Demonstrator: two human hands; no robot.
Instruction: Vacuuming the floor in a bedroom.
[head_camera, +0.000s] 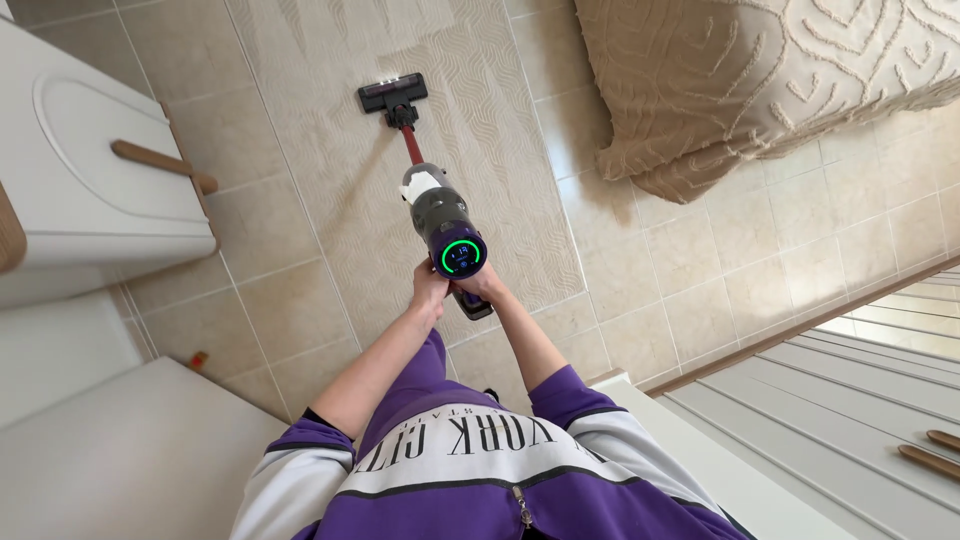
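On your far left stands a white cabinet (70, 170) with a wooden handle (160, 165) on its door. Your left hand (428, 290) is wrapped around the handle of the cordless stick vacuum (443, 232), its grip closed on it, and your right hand (482, 287) is clamped on the same handle just beside it. The vacuum's red tube runs away from you to the black floor head (392, 92), which rests on the beige patterned rug (480, 120) over the tiled floor (700, 280). Further right, a beige textured bedspread (760, 80) hangs over the bed's edge, near the rug.
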